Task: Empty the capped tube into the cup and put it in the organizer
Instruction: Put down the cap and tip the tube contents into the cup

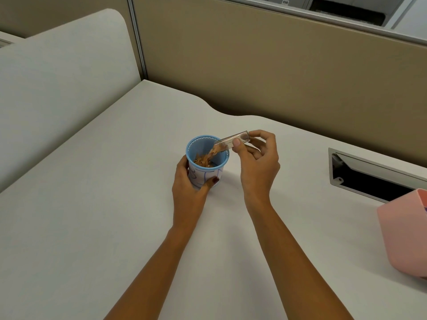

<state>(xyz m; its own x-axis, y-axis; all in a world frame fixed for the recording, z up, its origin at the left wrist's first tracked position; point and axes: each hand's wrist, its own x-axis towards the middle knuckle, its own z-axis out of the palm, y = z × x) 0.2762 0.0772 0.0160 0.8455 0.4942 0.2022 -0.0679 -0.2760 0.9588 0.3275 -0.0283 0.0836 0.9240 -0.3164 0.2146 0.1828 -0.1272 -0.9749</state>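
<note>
A paper cup [221, 159] with a blue rim and blue markings stands on the white desk. My left hand [188, 181] is wrapped around its lower left side. My right hand [256, 162] pinches the far end of a clear tube [227, 141] with thumb and fingers. The tube is tilted, its open mouth down over the cup's rim. Brown shavings [204, 160] spill from the mouth onto a pile inside the cup. No cap is visible. A pink organizer [403, 232] stands at the right edge, partly cut off.
A metal-framed cable opening [369, 179] is set in the desk [115, 204] right of my hands. A tan partition [254, 65] runs along the back, and a white panel [64, 77] stands at the left.
</note>
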